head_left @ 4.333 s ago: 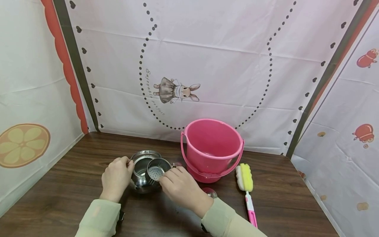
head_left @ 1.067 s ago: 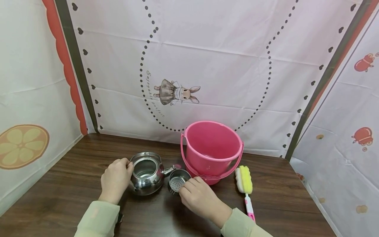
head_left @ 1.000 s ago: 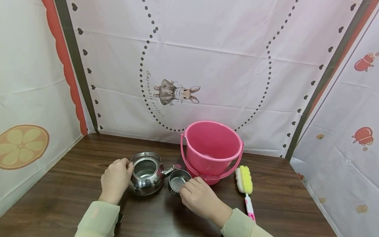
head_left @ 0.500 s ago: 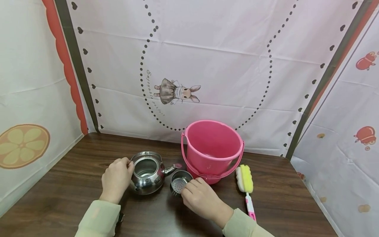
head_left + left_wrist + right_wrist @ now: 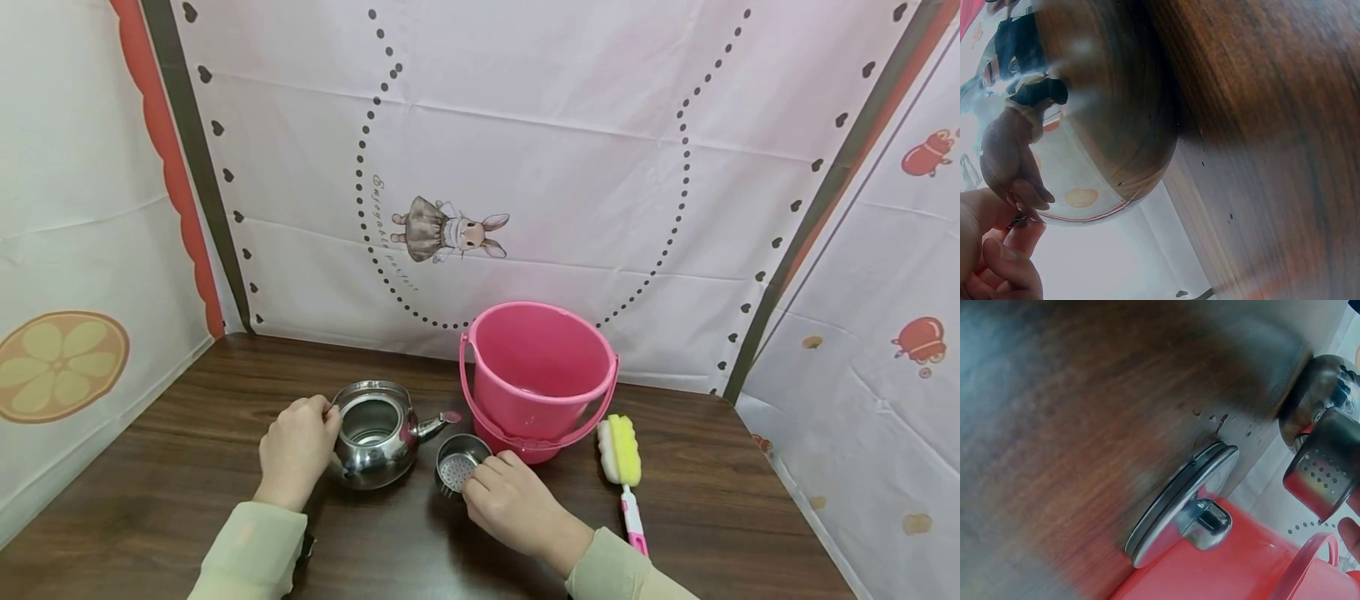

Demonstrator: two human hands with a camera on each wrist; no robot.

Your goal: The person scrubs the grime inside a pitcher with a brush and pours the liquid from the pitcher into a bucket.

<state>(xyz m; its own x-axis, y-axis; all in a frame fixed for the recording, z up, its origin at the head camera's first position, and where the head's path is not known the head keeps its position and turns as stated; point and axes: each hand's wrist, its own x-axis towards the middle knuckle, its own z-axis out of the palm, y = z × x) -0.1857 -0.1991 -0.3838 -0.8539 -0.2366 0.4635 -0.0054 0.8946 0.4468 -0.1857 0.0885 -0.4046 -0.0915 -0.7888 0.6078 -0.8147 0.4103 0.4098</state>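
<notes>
A shiny steel teapot [image 5: 375, 467] stands uncovered on the table, its spout pointing right. My left hand [image 5: 296, 450] is at its left side, the thumb and fingertips pinching what looks like the end of its handle; the left wrist view shows the fingers [image 5: 1013, 262] against the round body. In my right hand [image 5: 517, 504] is a small steel tea strainer [image 5: 453, 471], pinched by its rim, with perforations in its bottom. The strainer [image 5: 1319, 475] hangs tilted, apart from the teapot, to the right of the spout.
Behind the right hand is a pink bucket [image 5: 525, 417] with its handle lowered. The teapot lid [image 5: 1210, 475] lies near it, hidden in the head view. A yellow-and-white sponge brush [image 5: 622, 454] lies to the right. Water drops [image 5: 1213, 417] dot the wooden table [image 5: 187, 450].
My right hand has carried the strainer from over the teapot's mouth to the right of the spout, and lately slightly farther right. The left hand has kept its place on the teapot.
</notes>
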